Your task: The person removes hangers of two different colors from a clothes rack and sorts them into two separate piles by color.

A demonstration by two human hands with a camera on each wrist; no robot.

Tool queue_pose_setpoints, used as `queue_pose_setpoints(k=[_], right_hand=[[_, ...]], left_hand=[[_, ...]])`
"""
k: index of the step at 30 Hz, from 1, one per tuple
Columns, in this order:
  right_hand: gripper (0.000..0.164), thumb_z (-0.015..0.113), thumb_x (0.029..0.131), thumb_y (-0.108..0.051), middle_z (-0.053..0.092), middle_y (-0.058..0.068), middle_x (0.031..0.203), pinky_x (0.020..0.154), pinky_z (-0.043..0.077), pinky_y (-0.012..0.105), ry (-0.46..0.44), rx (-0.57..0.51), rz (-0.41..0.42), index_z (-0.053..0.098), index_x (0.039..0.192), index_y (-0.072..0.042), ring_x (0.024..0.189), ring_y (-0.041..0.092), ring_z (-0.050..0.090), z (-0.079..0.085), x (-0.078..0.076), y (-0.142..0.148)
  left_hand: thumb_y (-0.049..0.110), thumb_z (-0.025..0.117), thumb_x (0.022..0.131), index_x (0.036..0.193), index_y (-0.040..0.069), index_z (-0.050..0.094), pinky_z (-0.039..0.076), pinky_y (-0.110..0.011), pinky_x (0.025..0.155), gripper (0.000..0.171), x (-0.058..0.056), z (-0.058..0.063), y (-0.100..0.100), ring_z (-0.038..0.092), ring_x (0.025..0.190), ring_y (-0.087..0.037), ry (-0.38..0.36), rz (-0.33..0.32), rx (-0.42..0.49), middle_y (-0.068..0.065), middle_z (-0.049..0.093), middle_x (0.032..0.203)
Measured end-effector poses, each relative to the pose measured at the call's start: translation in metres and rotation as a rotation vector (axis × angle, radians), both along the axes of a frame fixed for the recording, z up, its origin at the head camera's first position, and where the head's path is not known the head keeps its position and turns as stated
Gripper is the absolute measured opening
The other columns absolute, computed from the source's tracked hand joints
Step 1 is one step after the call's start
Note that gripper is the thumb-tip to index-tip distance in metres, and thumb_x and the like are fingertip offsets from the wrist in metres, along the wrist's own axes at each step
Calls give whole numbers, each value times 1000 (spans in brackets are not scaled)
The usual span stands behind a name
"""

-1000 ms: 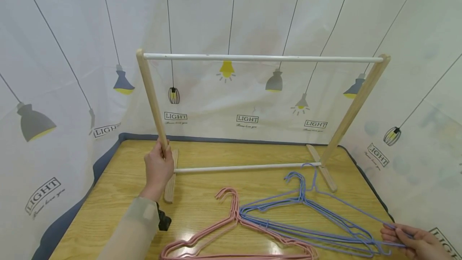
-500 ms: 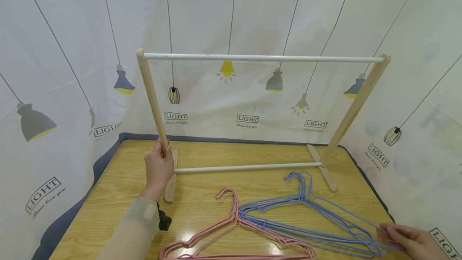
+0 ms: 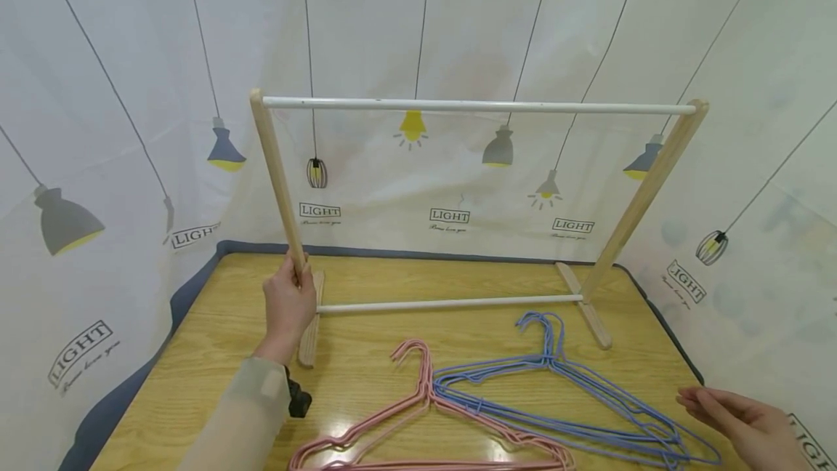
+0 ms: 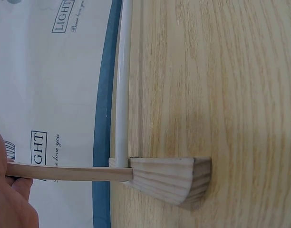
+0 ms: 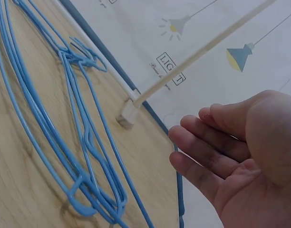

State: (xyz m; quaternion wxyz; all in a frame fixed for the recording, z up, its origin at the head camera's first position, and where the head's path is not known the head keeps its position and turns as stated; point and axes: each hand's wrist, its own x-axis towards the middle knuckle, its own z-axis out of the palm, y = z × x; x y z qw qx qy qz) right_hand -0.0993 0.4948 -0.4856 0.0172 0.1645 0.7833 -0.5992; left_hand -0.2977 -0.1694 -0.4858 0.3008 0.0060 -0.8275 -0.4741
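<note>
My left hand [image 3: 288, 304] grips the left wooden post [image 3: 277, 176] of a small garment rack, low down above its foot; the left wrist view shows the same post [image 4: 69, 173] between thumb and fingers. Blue clothes hangers [image 3: 549, 384] lie stacked on the table, hooks toward the rack. Right of them, my right hand [image 3: 742, 416] holds nothing, its fingers loosely bent; in the right wrist view, a gap separates the hand [image 5: 221, 156] from the blue hangers [image 5: 83, 128]. Pink hangers [image 3: 428, 413] lie to the left of the blue ones, partly overlapping them.
The rack has a white top bar [image 3: 458, 105] with nothing hung on it, a white lower bar [image 3: 451, 304] and a right post [image 3: 644, 198]. A lamp-patterned cloth [image 3: 366, 35] encloses the wooden table [image 3: 189, 384] at the back and sides.
My right hand has lowered the outermost blue hanger onto the stack, let it go and drawn slightly away. The left hand stays on the post.
</note>
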Motion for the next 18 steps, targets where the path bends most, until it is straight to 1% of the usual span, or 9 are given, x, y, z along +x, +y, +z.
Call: queue_pose_setpoints(k=[1, 5, 9, 14, 18], right_hand=[[28, 67, 107, -26, 80, -2, 104, 86, 60, 35, 11, -12, 2, 77, 121, -4, 94, 13, 77, 1, 0, -2], [26, 69, 106, -25, 80, -1, 103, 82, 61, 34, 55, -56, 9, 79, 118, -4, 92, 13, 77, 6, 2, -10], [26, 69, 106, -25, 80, -2, 103, 82, 61, 34, 83, -59, 10, 79, 118, -5, 92, 14, 77, 11, 2, -17], [30, 67, 106, -28, 80, -4, 103, 80, 61, 32, 114, -7, 7, 78, 121, -5, 92, 12, 77, 18, 0, -25], [36, 65, 107, -30, 80, -6, 103, 78, 60, 29, 158, 64, 1, 75, 124, 0, 91, 11, 77, 25, -2, -33]], left_hand=[[3, 60, 107, 132, -4, 68, 59, -54, 72, 27, 0, 0, 0, 75, 97, -38, 0, -3, 0, -27, 74, 116], [4, 60, 107, 132, -3, 68, 60, -55, 72, 28, 2, 0, 0, 75, 97, -40, -2, -15, 0, -28, 74, 114], [4, 59, 107, 133, -3, 68, 60, -52, 69, 28, 2, 0, 0, 75, 94, -39, -6, -17, -9, -27, 74, 115], [5, 59, 108, 132, -3, 68, 59, -50, 66, 28, 1, 1, -1, 75, 91, -37, -13, -19, -18, -27, 74, 115], [6, 59, 108, 131, -3, 68, 60, -52, 68, 26, 2, 2, -3, 75, 92, -39, -16, -27, -22, -28, 73, 115]])
